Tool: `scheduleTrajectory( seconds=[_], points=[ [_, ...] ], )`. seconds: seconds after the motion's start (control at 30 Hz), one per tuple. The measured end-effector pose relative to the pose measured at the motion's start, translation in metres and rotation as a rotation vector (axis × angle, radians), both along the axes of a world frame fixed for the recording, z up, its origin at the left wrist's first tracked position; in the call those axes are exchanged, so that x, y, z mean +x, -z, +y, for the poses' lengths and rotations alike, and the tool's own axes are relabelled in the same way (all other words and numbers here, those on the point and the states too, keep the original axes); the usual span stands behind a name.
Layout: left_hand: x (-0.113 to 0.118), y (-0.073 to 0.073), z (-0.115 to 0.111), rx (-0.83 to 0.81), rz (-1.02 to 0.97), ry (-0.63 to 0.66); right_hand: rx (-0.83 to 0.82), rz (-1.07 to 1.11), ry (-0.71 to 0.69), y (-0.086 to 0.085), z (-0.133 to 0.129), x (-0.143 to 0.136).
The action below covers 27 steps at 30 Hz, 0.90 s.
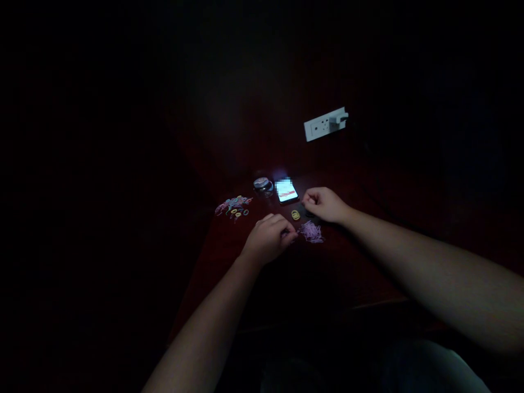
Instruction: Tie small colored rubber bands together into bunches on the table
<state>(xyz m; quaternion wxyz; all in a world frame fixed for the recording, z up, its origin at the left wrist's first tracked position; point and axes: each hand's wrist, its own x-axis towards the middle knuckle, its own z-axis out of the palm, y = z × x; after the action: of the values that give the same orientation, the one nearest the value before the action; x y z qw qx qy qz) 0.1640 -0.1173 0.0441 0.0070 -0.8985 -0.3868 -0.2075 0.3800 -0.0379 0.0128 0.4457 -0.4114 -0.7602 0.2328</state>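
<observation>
My left hand [270, 237] has its fingers closed in a pinch at the left edge of a heap of purple rubber bands [311, 232]. What sits between its fingertips is too small and dark to tell. My right hand [325, 204] is also closed, thumb and fingers together, above a small dark patch that may be black bands [310, 214]; whatever it holds is hidden. Between the hands lies a little cluster of yellow rubber bands [295, 215]. Farther left, a loose pile of mixed-colour rubber bands [235, 206] is spread on the table.
Behind the hands, a phone [287, 191] with a lit screen is on the dark reddish table [229, 251]. Left of it stands a small round jar [262, 186] with a patterned lid. A white wall socket [323, 125] with a plug is beyond. The surroundings are very dark.
</observation>
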Motion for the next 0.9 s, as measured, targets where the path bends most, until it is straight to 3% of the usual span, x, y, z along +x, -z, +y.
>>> scheduleTrajectory(
  seconds=[0.27,0.6,0.9],
  points=[
    [0.039,0.01,0.012,-0.002,0.032,-0.02,0.092,0.016,0.101,-0.012,-0.007,0.003],
    [0.045,-0.006,0.0,-0.055,0.013,-0.122,0.149,0.061,0.126,-0.022,-0.015,0.003],
    [0.071,0.036,-0.002,-0.049,0.175,-0.228,0.149,0.078,0.147,-0.021,-0.014,0.003]
  ],
)
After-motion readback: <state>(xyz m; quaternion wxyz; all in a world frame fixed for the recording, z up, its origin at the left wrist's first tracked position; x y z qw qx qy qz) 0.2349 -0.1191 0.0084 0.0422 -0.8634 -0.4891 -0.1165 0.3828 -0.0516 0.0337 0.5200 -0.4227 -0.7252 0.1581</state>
